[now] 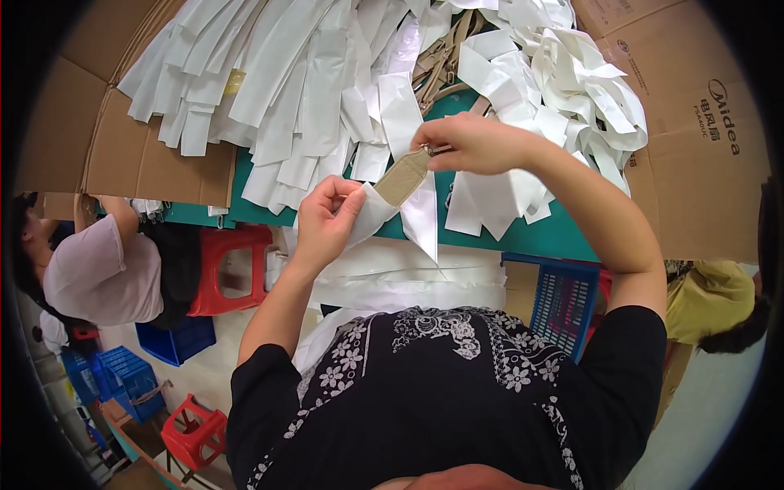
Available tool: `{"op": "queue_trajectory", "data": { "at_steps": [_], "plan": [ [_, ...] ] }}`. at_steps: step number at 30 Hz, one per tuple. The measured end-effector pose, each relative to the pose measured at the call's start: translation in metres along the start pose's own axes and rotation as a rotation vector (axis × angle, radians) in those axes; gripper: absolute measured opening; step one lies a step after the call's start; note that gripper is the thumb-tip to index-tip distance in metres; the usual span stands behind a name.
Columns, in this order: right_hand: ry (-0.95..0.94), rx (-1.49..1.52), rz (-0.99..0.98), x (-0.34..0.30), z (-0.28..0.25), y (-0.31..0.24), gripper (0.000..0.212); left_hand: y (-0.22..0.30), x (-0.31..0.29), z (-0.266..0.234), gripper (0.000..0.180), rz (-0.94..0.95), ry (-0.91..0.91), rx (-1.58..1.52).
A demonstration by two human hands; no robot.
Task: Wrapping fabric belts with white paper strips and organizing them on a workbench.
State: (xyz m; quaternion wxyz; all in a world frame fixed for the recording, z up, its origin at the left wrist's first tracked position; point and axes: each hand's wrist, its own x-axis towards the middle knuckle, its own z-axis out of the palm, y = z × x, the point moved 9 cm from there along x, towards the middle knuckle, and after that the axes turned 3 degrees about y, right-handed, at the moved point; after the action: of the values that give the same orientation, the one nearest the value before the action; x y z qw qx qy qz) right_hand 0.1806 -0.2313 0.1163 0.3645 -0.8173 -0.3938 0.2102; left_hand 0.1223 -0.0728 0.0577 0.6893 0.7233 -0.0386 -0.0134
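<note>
A khaki strap [402,179] with a pointed, stitched end and a small metal fitting at its tip runs between my two hands. My right hand [474,144] pinches it at the fitting, with the fingers closed. A white paper sleeve [371,219] covers the strap's lower end, and my left hand [327,216] grips that sleeve between thumb and fingers. How far the strap reaches inside the paper is hidden. Beyond my hands lie long white sleeves [282,98] in an overlapping row, and a tangle of khaki straps [441,65] shows between the paper piles.
Crumpled white paper [584,90] heaps at the right of the green table [523,237]. Cardboard sheets flank both sides. A red stool [224,269] and blue crates [563,302] stand below the table's edge. One person [110,269] sits at left, another [710,302] at right.
</note>
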Motion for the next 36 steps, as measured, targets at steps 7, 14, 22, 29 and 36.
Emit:
{"op": "queue_trajectory", "data": {
  "at_steps": [7,14,22,29,36],
  "plan": [
    [-0.193,0.002,0.222,0.007,0.054,-0.027,0.029,0.01,-0.002,0.001,0.007,0.118,-0.003,0.013],
    [-0.006,0.2,0.174,-0.004,0.063,-0.045,0.041,0.008,-0.007,0.01,0.007,-0.008,-0.319,-0.228],
    [0.226,0.544,0.435,-0.258,0.011,0.023,0.034,-0.09,-0.108,-0.042,0.042,-0.425,-0.878,0.559],
    [-0.026,0.148,1.296,-0.505,0.162,0.177,0.021,-0.118,-0.149,0.03,0.031,-0.09,-1.045,0.807],
    [0.66,0.041,0.762,-0.315,0.154,0.104,0.04,-0.062,-0.114,0.061,0.018,0.245,-0.745,0.967]
  ]
}}
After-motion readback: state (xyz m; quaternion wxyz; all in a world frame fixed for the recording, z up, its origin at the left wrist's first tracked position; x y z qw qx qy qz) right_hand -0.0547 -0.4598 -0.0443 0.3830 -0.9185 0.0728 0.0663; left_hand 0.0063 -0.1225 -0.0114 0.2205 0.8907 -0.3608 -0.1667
